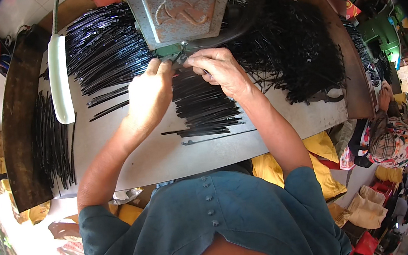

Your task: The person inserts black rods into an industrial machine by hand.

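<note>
Both of my hands meet under the head of a grey metal machine (pixel 181 8), close to a small round-topped metal pin (pixel 184 44). My left hand (pixel 151 90) is closed, its thumb and fingertips pinching the end of a thin black rod (pixel 176 59). Just to its right, my right hand (pixel 221 72) is also closed in a pinch. What its fingertips grip is too small to make out. Below the hands lies a neat row of thin black rods (pixel 204 109), side by side on the pale worktable (pixel 167 160).
A large bundle of black rods (pixel 102 48) covers the back left, and a tangled heap (pixel 290 45) the right. More rods (pixel 53 141) line the left board (pixel 20 124). A white lamp (pixel 60 79) hangs at left. Another person (pixel 394 140) sits at far right near a green machine (pixel 378 29).
</note>
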`<act>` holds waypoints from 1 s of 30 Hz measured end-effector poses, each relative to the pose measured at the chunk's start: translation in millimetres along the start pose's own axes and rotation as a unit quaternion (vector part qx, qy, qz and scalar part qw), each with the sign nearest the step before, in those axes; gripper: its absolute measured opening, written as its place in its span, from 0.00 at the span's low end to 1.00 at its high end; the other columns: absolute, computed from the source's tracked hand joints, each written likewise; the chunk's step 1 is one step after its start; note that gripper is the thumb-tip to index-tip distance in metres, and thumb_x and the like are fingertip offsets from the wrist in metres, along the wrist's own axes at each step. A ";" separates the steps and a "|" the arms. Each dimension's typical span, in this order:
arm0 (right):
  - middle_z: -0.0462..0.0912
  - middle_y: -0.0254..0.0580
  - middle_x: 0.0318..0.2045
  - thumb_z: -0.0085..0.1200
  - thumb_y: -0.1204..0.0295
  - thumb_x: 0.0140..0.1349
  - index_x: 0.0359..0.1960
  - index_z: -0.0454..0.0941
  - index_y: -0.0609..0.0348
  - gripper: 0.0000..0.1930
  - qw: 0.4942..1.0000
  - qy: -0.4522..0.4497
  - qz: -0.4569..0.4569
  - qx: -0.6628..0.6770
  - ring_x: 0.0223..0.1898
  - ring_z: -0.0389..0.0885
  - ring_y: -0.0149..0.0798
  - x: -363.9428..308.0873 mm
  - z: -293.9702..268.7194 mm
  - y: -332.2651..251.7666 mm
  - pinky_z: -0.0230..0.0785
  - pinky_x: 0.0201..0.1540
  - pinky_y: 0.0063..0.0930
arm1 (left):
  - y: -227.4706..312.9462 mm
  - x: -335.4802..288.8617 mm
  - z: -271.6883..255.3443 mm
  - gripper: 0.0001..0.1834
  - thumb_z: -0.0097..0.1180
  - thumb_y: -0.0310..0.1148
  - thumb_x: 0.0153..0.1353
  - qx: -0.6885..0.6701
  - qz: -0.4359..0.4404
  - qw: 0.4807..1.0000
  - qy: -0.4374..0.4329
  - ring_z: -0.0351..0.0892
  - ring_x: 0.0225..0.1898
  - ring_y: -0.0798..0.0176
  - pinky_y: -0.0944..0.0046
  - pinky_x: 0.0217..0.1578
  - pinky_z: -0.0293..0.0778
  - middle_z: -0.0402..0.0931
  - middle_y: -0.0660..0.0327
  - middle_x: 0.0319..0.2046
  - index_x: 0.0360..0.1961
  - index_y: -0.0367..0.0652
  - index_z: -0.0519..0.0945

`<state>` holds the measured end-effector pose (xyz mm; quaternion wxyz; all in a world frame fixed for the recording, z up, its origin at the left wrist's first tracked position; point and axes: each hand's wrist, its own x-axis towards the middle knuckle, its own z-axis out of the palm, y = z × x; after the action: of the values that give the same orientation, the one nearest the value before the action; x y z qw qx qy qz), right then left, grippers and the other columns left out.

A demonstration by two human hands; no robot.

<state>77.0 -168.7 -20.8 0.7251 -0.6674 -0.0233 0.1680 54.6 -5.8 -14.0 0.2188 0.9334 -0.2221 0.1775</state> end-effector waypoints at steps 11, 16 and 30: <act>0.64 0.26 0.14 0.46 0.69 0.57 0.28 0.74 0.65 0.10 0.999 0.024 0.011 0.026 0.11 0.54 0.17 -5.8 -19.0 1.0 0.42 0.11 0.10 | -42.7 -38.5 -12.9 0.04 0.50 0.21 0.43 0.111 -0.049 0.990 -0.066 0.69 0.30 0.54 0.58 0.29 0.67 0.65 0.55 0.26 0.24 0.37 0.73; 0.71 0.32 0.18 0.47 0.69 0.56 0.31 0.73 0.65 0.10 0.993 0.069 0.023 0.091 0.14 0.62 0.20 -9.1 -18.0 3.5 0.53 0.14 0.10 | -55.7 -43.5 -12.6 0.04 0.46 0.18 0.42 0.099 0.005 0.993 -0.070 0.66 0.34 0.54 0.57 0.34 0.65 0.65 0.54 0.29 0.23 0.35 0.71; 0.75 0.50 0.31 0.47 0.81 0.52 0.29 0.70 0.71 0.04 0.941 0.138 -0.035 0.307 0.37 0.76 0.45 -9.3 4.9 12.9 0.70 0.43 0.35 | -21.3 -5.8 -0.4 0.11 0.47 0.23 0.51 -0.118 -0.057 0.991 -0.013 0.69 0.24 0.55 0.64 0.26 0.65 0.69 0.53 0.25 0.37 0.35 0.72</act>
<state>64.2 -165.9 -31.1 0.8963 -0.4280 0.1059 0.0479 60.1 13.5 -23.2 0.3344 0.9145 -0.1907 0.1246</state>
